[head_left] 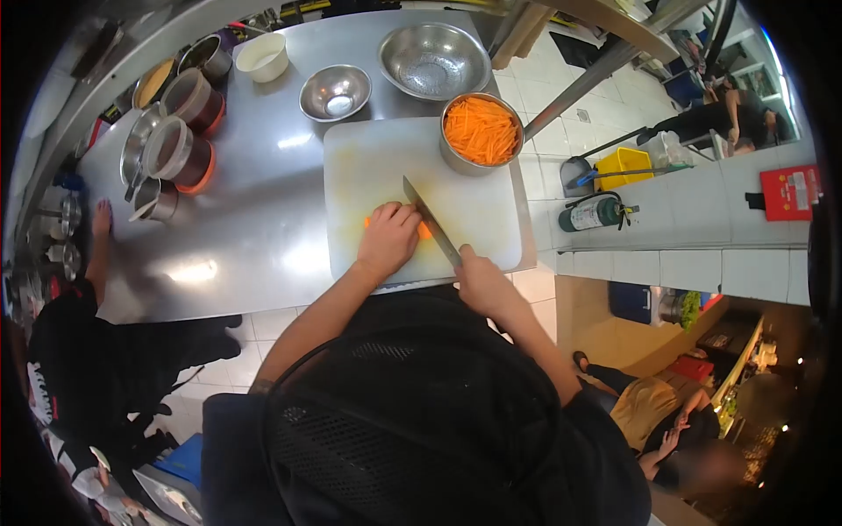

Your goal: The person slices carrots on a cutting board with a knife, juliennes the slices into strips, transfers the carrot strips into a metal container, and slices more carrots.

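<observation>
On the white cutting board [368,158], my left hand [390,238] presses down with curled fingers on an orange piece of carrot [424,231]. My right hand [479,279] is wrapped round the handle of a long knife [431,221]. The blade points away from me and to the left, beside the fingertips of my left hand and against the carrot. A steel container [458,161] full of orange carrot strips [480,130] stands at the board's far right corner.
Beyond the board are a small steel bowl [335,93], a large steel bowl [434,61] and a white tub [262,58]. Lidded containers [178,151] and pots line the table's left side. A co-worker's hand [103,216] rests at the left edge.
</observation>
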A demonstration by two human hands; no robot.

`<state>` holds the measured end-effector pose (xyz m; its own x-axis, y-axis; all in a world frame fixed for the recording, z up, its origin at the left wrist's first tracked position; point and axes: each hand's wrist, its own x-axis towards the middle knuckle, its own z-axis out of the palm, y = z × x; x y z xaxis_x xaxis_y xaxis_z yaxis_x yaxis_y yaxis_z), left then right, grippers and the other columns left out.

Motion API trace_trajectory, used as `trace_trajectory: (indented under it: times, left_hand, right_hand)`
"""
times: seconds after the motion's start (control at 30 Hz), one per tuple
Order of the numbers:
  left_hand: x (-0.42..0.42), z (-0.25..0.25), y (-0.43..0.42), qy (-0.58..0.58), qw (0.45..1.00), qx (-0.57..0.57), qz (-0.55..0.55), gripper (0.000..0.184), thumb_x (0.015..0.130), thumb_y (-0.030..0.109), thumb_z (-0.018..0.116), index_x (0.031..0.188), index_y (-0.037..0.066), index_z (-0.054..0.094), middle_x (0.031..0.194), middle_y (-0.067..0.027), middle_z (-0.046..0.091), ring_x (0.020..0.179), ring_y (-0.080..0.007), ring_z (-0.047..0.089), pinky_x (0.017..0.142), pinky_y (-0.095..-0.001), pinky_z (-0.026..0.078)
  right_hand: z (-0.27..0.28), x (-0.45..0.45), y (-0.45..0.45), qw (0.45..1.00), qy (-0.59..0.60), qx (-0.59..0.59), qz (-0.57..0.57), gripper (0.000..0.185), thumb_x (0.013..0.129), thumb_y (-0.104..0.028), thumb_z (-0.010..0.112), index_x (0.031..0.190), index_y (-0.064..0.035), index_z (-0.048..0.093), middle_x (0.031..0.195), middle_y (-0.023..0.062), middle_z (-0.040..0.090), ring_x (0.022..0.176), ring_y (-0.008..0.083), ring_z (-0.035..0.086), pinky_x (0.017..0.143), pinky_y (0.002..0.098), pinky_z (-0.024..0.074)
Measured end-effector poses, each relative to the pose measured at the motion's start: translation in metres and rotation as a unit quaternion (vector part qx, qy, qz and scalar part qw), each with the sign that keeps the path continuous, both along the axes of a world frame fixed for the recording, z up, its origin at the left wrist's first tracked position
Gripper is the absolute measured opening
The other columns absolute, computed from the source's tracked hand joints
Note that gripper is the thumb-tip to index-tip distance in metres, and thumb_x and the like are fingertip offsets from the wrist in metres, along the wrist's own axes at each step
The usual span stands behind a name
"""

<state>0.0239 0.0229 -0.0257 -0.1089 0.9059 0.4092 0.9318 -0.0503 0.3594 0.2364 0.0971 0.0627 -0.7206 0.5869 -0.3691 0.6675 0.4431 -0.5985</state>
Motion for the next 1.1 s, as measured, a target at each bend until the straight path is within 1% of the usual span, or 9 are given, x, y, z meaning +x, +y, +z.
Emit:
trace_trajectory:
  times: [0.2,0.37,0.5,0.6,0.7,0.83,0.97,1.03,1.1]
  left_hand:
    - [-0.002,0.003,0.001,-0.003,1.0,-0.016,-0.011,0.029,0.085,0.015,0.071,0.113,0.007,0.068,0.117,-0.0075,0.066,0.115,-0.0293,0.059,0.103,-0.0451,0.046]
    - [0.002,0.002,0.002,0.01,1.0,-0.013,-0.017,0.028,0.086,0.013,0.069,0.114,0.006,0.068,0.117,-0.0082,0.066,0.115,-0.0298,0.059,0.103,-0.0464,0.045]
    - [0.002,0.003,0.004,-0.045,0.999,0.003,0.011,0.029,0.089,0.01,0.068,0.118,0.007,0.068,0.117,-0.0087,0.066,0.117,-0.0317,0.059,0.104,-0.0471,0.043]
    - [0.003,0.017,-0.001,-0.065,0.996,0.044,0.031,0.029,0.09,0.01,0.068,0.119,0.008,0.068,0.119,-0.0081,0.065,0.115,-0.0327,0.058,0.101,-0.0471,0.043]
    - [-0.001,0.021,-0.012,-0.053,0.993,0.057,0.085,0.026,0.091,0.01,0.068,0.117,0.009,0.069,0.12,-0.0077,0.063,0.112,-0.0324,0.057,0.097,-0.0466,0.043]
    - [-0.002,0.009,-0.013,-0.033,0.998,-0.002,0.053,0.024,0.091,0.011,0.069,0.115,0.011,0.069,0.121,-0.0069,0.063,0.111,-0.0312,0.056,0.094,-0.0462,0.042]
    - [0.002,0.002,-0.006,0.001,0.998,-0.018,0.064,0.025,0.09,0.011,0.07,0.115,0.012,0.069,0.119,-0.0055,0.063,0.111,-0.0303,0.056,0.094,-0.0461,0.041]
    - [0.002,-0.001,-0.008,0.009,0.997,-0.031,0.071,0.026,0.09,0.011,0.07,0.115,0.012,0.069,0.119,-0.005,0.063,0.11,-0.0299,0.056,0.094,-0.0461,0.041]
    - [0.002,-0.003,-0.006,0.008,0.997,-0.03,0.072,0.027,0.089,0.012,0.071,0.116,0.012,0.068,0.119,-0.0041,0.064,0.11,-0.0294,0.055,0.095,-0.0458,0.041]
  right_hand:
    - [-0.048,-0.065,0.021,0.995,0.085,0.008,-0.049,0.016,0.099,-0.006,0.055,0.106,0.0079,0.052,0.09,0.0383,0.067,0.093,0.0575,0.066,0.083,0.0637,0.0507]
    - [-0.058,-0.026,0.01,0.996,0.062,-0.005,-0.059,0.025,0.102,-0.015,0.06,0.112,0.0072,0.054,0.094,0.0374,0.067,0.096,0.0574,0.065,0.083,0.0606,0.0508]
    - [-0.032,0.048,-0.01,0.997,0.05,-0.022,-0.062,0.025,0.099,-0.013,0.061,0.114,0.0058,0.056,0.096,0.0346,0.07,0.094,0.055,0.067,0.083,0.0613,0.052]
    - [-0.04,0.044,0.007,0.995,0.072,0.017,-0.06,0.027,0.099,-0.014,0.062,0.118,0.0036,0.056,0.095,0.0324,0.07,0.092,0.0548,0.067,0.082,0.061,0.0522]
    - [-0.002,0.018,0.006,0.995,0.057,0.038,-0.076,0.024,0.101,-0.013,0.059,0.116,0.0043,0.054,0.093,0.0314,0.07,0.088,0.0532,0.067,0.08,0.0608,0.0524]
    - [0.022,0.015,-0.009,0.996,0.047,0.041,-0.071,0.017,0.1,-0.008,0.054,0.112,0.0038,0.051,0.088,0.0294,0.069,0.084,0.0517,0.067,0.077,0.0618,0.052]
    - [-0.013,0.027,-0.019,0.998,0.026,0.054,-0.031,0.017,0.098,-0.006,0.051,0.113,0.0021,0.048,0.085,0.0275,0.068,0.08,0.0506,0.068,0.072,0.0612,0.0527]
    - [-0.001,0.027,-0.028,0.993,0.042,0.102,-0.03,0.019,0.095,-0.004,0.051,0.114,0.0021,0.048,0.085,0.027,0.067,0.077,0.0487,0.069,0.069,0.0584,0.0548]
    - [0.022,0.026,-0.031,0.997,0.012,0.075,-0.005,0.019,0.095,-0.003,0.052,0.112,0.0023,0.048,0.085,0.027,0.067,0.076,0.0481,0.069,0.068,0.0573,0.0556]
